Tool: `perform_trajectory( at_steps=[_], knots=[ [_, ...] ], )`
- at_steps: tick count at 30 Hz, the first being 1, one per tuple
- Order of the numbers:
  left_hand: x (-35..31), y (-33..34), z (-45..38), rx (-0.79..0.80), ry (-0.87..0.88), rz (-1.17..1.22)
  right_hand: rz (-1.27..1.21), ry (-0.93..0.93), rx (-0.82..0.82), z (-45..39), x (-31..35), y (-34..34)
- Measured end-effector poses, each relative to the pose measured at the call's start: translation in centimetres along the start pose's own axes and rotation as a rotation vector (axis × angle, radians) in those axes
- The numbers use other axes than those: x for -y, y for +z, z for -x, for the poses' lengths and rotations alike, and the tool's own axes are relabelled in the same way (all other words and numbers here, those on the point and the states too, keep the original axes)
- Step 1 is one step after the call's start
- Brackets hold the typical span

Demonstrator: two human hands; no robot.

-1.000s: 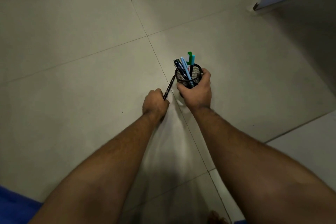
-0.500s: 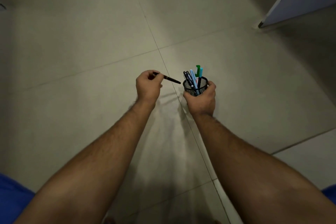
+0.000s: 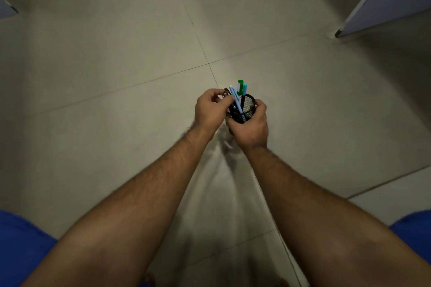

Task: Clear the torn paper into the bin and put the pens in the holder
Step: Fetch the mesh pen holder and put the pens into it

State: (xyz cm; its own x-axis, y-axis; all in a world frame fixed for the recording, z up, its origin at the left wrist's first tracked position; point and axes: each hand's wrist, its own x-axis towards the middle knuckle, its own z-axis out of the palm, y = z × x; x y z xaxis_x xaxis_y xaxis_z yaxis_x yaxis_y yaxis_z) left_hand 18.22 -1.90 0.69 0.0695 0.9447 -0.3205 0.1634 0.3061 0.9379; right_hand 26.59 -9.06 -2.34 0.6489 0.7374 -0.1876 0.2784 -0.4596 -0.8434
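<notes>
Half a second before, my left hand (image 3: 213, 109) had held the dark pen (image 3: 226, 91) out to the left of the mesh holder (image 3: 245, 109), well apart from its rim. By this moment I had brought it across, and its top showed just above my pinching fingertips (image 3: 229, 99), right at the holder's left edge, with the lower end apparently going in among the others. My right hand (image 3: 250, 127) was wrapped around the holder from the near side, carrying it above the tiled floor (image 3: 116, 65). The light blue pen (image 3: 234, 95), the green pen (image 3: 240, 85) and a teal one stood upright inside. I judged this pen nearly stowed; letting go remained. No torn paper or bin showed, so I could not tell how that part stood.
</notes>
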Motion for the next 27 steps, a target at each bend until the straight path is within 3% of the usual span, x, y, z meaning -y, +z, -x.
perform_trajectory(
  at_steps=[6, 10, 13, 18, 22, 27],
  knots=[
    [-8.5, -3.2, 2.7, -0.166, -0.006, 0.072, -0.134, 0.025, 0.010, 2.2, 8.7, -3.0],
    [-18.5, -8.0, 5.1, -0.335, 0.003, -0.135, -0.180, 0.032, 0.055, 4.7, 20.2, -7.1],
    [-26.4, -11.6, 7.5, -0.282, -0.058, -0.282, -0.180, 0.010, 0.112, 7.2, 29.1, -10.3],
    [-39.8, -17.7, 13.6, -0.272, -0.123, -0.317, -0.162, -0.042, 0.230, 12.4, 43.4, -16.8],
    [-50.7, -23.6, 19.3, -0.312, -0.121, -0.287, -0.140, -0.106, 0.380, 16.7, 54.7, -22.3],
    [-59.5, -31.3, 25.9, -0.428, -0.114, -0.264, -0.108, -0.220, 0.581, 23.0, 65.5, -24.8]
  ],
)
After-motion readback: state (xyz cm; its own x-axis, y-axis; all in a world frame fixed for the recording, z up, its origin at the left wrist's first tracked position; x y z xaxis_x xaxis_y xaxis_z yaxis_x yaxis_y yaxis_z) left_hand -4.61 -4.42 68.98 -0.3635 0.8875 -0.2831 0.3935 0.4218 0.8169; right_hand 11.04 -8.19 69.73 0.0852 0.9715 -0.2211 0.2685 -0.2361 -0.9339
